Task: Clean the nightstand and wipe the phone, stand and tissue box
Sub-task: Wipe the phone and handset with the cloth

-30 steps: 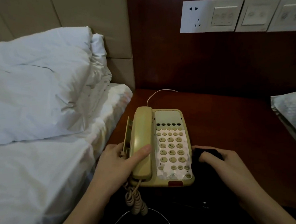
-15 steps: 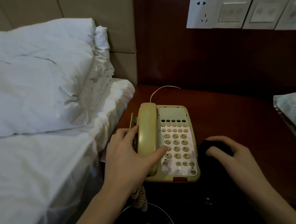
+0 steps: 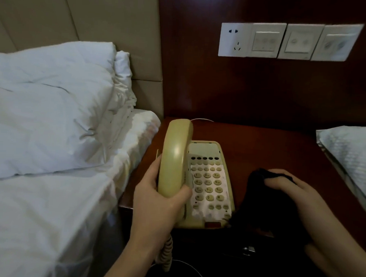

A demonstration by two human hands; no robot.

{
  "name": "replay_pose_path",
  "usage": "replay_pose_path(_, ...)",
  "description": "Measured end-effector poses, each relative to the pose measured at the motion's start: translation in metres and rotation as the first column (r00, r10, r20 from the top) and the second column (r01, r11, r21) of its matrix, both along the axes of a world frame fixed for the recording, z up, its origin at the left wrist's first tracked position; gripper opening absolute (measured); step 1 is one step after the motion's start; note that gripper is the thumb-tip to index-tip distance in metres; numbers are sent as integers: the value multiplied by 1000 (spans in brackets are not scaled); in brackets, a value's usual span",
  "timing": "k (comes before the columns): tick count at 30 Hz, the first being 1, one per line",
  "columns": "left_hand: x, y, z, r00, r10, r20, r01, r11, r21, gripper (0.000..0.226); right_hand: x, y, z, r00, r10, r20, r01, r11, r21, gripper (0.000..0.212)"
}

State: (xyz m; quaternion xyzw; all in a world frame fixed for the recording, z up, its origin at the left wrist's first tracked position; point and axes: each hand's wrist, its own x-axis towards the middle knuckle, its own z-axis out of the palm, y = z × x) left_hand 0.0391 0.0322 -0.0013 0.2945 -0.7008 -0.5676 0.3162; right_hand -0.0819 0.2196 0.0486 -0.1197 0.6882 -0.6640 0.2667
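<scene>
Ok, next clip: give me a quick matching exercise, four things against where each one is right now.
Things:
1. handset
2. dark cloth
3. phone base
4. wall socket

Places:
A. on the wood panel above the nightstand
B. gripped in the left hand, raised off its cradle
C. sitting on the nightstand
D. held under the right hand, right of the phone

Pairs: 1-B, 2-D, 3-C, 4-A

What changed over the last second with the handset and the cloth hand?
The left hand closed round the handset and raised its far end off the phone base. The right hand still grips the dark cloth beside the base, which stayed put.
</scene>
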Motion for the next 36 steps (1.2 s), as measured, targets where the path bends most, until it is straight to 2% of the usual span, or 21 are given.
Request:
replay_pose_path(3, 3, 6, 1, 994, -85, -67, 91, 991, 100, 59, 13, -16, 12, 998, -26, -56, 20, 994, -110, 15)
replay_pose_path(6, 4, 9, 2, 977, -150, -149, 181, 959, 217, 61, 25, -29, 10, 992, -98, -86, 85, 986, -144, 32)
replay_pose_path(9, 3, 11, 3, 957, -194, -217, 258, 909, 326, 65, 31, -38, 7, 972, -201, -124, 183, 973, -142, 36)
replay_pose_path(11, 2, 11, 5, 950, -192, -245, 281, 868, 410, 56, 35, -44, 9, 953, -244, -180, 212, 961, -178, 37)
replay_pose_path(13, 2, 12, 9, 933, -216, -289, 340, 795, 503, 53, 42, -47, 10, 955, -216, -205, 172, 962, -210, 35)
replay_pose_path(16, 0, 17, 4, 905, -264, -333, 403, 780, 478, 57, 44, -60, -3, 978, -30, -204, -5, 986, -165, 26)
replay_pose_path(17, 0, 19, 3, 888, -286, -360, 433, 782, 449, 58, 44, -62, -9, 964, 23, -265, -59, 990, -130, 23)
replay_pose_path(18, 0, 21, 4, 873, -300, -384, 454, 786, 419, 60, 45, -62, -16, 921, 80, -381, -116, 991, -72, 21)
replay_pose_path(19, -1, 21, 2, 866, -302, -398, 458, 800, 389, 62, 47, -60, -21, 840, 175, -514, -188, 982, 27, 27)
replay_pose_path(21, 1, 20, 0, 858, -296, -420, 456, 814, 359, 62, 50, -52, -32, 604, 335, -723, -248, 941, 229, 42)
replay_pose_path(23, 1, 18, -3, 847, -309, -433, 466, 824, 323, 64, 52, -46, -38, 430, 389, -815, -178, 921, 346, 47)
replay_pose_path(25, 2, 18, -2, 853, -315, -416, 456, 836, 303, 70, 55, -49, -46, 289, 397, -871, -82, 917, 391, 44)
replay_pose_path(28, 4, 16, -2, 874, -305, -377, 426, 855, 296, 71, 63, -55, -50, 199, 378, -904, -49, 925, 377, 36)
replay_pose_path(30, 4, 14, -3, 885, -293, -362, 400, 876, 269, 70, 64, -59, -45, 185, 331, -925, -6, 942, 336, 35)
replay_pose_path(32, 4, 14, -1, 896, -276, -346, 373, 893, 253, 68, 57, -66, -38, 223, 240, -945, 48, 965, 257, 37)
replay_pose_path(36, 1, 18, -11, 907, -357, -222, 402, 891, 211, 86, 18, -80, -18, 449, 48, -892, 143, 982, 125, 36)
